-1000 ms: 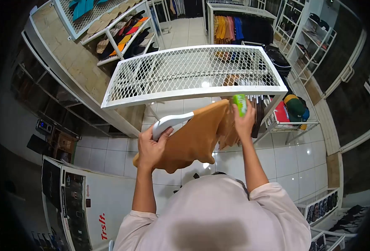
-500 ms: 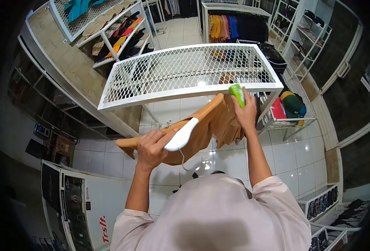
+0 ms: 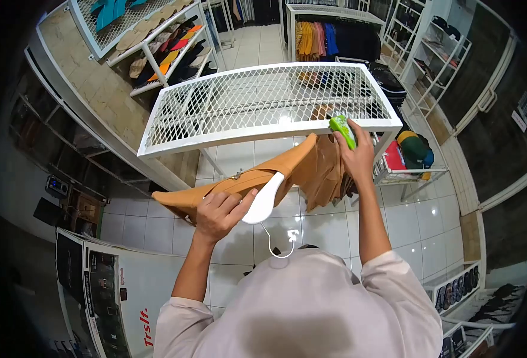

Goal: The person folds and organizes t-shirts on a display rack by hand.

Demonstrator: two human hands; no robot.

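A tan garment (image 3: 290,160) stretches in front of me, its band-like upper edge running from lower left up to the right. My left hand (image 3: 217,215) grips its left part, with the thumb against a white hanger (image 3: 264,198). The hanger's metal hook points down toward my chest. A small metal fitting shows on the garment's edge above my left knuckles. Between the thumb and fingers of my right hand (image 3: 360,156) is a small bright green handheld object (image 3: 343,131), tilted at the rack's front rail. Folds of the garment hang just left of that hand.
A white mesh-topped rack (image 3: 263,128) stands directly ahead. To its right, caps (image 3: 415,149) sit on a low stand. Shelves with footwear (image 3: 171,56) line the left wall, and colourful clothes (image 3: 317,39) hang farther back. A white cabinet (image 3: 150,280) is at lower left.
The hanger's hook has swung down and right. The garment's left end reaches farther left, and its edge is more turned to view. The green object has tilted in my right hand.
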